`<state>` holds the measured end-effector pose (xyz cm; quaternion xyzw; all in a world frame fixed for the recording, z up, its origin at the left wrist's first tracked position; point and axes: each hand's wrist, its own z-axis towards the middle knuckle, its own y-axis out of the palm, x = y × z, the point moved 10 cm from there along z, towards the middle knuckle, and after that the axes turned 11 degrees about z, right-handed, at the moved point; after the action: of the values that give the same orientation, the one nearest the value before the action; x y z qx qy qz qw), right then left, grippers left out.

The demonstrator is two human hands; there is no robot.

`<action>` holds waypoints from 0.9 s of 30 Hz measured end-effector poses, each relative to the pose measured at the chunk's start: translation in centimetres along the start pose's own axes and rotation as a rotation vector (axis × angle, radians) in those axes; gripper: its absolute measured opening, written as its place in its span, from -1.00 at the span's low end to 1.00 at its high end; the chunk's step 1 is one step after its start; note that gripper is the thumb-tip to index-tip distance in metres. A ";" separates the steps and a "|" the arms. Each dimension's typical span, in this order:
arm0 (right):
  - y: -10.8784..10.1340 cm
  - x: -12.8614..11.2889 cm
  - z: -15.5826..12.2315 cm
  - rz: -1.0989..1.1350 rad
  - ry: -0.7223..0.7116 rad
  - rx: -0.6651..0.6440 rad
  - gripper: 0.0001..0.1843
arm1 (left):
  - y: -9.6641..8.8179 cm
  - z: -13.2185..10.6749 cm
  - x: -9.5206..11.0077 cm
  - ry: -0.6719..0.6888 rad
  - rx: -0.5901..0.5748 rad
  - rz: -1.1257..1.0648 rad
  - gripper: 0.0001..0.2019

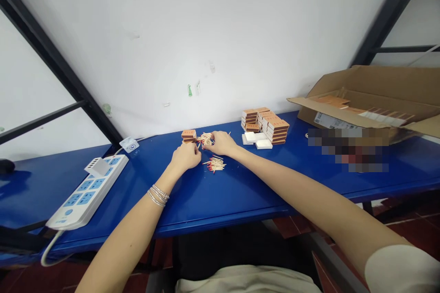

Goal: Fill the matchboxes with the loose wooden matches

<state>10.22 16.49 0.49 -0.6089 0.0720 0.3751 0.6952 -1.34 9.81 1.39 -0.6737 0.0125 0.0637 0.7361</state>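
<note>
My left hand (pixel 186 155) is closed, its fingers curled beside a small stack of orange matchboxes (pixel 189 134). Whatever it holds is hidden behind the fingers. Across from it, my right hand (pixel 222 143) bends its thumb and fingers onto matches at the edge of a loose heap of matches (pixel 205 137). Both hands are close together over this heap. Nearer to me lies a second pile of red-tipped matches (pixel 216 163), spread flat on the blue table (pixel 220 197).
Stacked matchboxes (pixel 277 129) stand against the wall, with white matchbox trays (pixel 264 144) in front. An open cardboard box (pixel 381 94) holds more orange and white pieces at the right. A power strip (pixel 91 192) lies left, near a white plug device (pixel 129 144).
</note>
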 end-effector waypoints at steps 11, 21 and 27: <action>1.3 -0.2 3.1 0.016 0.167 -0.096 -0.65 | 0.0 -0.4 0.3 0.032 -0.026 -0.039 -0.80; -1.0 1.4 3.7 0.059 0.190 -0.043 -0.71 | -0.1 -0.5 0.4 0.060 -0.011 -0.046 -0.80; -2.7 2.8 4.6 0.168 0.200 0.025 -0.74 | -0.2 -0.4 0.3 0.055 0.006 -0.057 -0.80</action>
<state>12.20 21.95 2.26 -0.6262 0.1965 0.3685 0.6583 -1.03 9.44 1.51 -0.6730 0.0137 0.0240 0.7392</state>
